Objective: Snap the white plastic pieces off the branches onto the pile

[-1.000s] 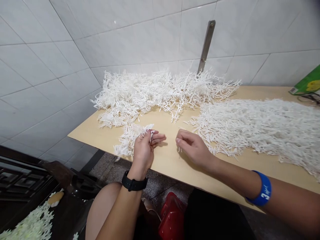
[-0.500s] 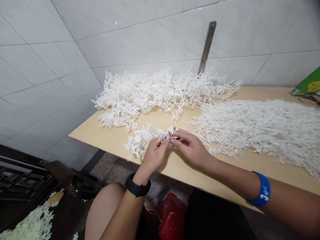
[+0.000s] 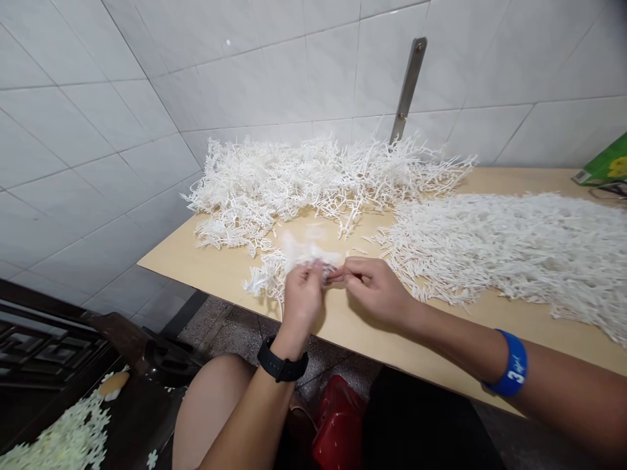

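Note:
My left hand (image 3: 304, 287) is closed around a white branching plastic sprig (image 3: 313, 253), whose tips are smeared by motion. Close on its right, my right hand (image 3: 375, 287) has its fingers curled in a pinch at the sprig's edge; whatever lies between those fingertips is too small and blurred to make out. Under and left of my left hand lies a small clump of similar white sprigs (image 3: 267, 277). Farther back on the board, a long heap of tangled branching sprigs (image 3: 304, 173) runs along the wall.
A broad spread of short white pieces (image 3: 509, 248) covers the right side of the wooden board (image 3: 181, 251). A green packet (image 3: 605, 160) stands at the far right. A metal bracket (image 3: 409, 91) is fixed to the tiled wall. Pale flower shapes (image 3: 68, 434) lie on a dark surface at lower left.
My right hand has drawn slightly right, away from my left, and its fingers have curled in tighter. The sprig in my left hand has shifted and blurred.

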`<state>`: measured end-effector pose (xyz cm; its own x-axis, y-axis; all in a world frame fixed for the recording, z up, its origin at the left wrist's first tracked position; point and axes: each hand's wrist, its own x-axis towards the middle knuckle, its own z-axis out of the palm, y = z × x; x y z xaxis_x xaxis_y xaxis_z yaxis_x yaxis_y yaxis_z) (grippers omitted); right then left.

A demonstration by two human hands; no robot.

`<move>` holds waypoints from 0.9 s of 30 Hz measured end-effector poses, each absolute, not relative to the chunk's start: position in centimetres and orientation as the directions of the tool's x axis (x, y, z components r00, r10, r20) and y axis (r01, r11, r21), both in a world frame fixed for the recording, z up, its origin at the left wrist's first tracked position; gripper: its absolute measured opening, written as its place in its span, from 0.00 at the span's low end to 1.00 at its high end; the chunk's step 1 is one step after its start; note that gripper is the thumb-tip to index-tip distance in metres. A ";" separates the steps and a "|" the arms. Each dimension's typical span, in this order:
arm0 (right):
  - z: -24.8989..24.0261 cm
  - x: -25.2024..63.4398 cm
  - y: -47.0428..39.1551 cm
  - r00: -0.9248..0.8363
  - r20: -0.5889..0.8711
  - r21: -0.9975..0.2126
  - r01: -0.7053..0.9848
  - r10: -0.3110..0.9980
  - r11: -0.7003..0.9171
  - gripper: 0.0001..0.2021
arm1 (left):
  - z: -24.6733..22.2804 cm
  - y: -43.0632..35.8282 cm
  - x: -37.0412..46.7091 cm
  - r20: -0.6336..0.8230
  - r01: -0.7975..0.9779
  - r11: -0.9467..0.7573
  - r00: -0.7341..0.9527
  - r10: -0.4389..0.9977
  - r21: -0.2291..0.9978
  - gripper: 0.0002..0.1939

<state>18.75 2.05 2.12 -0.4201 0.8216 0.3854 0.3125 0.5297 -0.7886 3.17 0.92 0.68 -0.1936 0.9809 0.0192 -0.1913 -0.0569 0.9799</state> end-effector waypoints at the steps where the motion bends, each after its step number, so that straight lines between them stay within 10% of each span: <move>1: 2.0 19.1 2.1 -0.417 0.409 -0.767 0.324 0.812 0.553 0.13 | 0.9 1.1 3.1 -0.020 -0.277 -0.047 -0.235 0.972 0.960 0.15; 9: 1.1 19.6 2.9 -0.332 0.460 -0.564 0.607 0.824 0.560 0.11 | 0.9 1.1 2.6 0.080 -0.200 -0.111 -0.156 0.985 0.974 0.16; 18: 1.7 18.1 2.0 -0.480 0.194 -0.977 -0.015 0.855 0.213 0.13 | 1.3 0.7 3.0 0.133 0.003 -0.134 0.131 0.982 0.991 0.19; 27: 2.4 18.4 1.7 -0.421 0.286 -0.844 0.315 0.861 0.435 0.14 | 0.4 0.7 3.1 0.106 0.026 -0.104 -0.073 0.992 0.994 0.20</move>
<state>18.40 1.68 2.43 -0.4207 0.8608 0.2864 0.3152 0.4347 -0.8436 3.11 0.71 0.42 -0.0733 0.9917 0.1060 0.0259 -0.1044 0.9942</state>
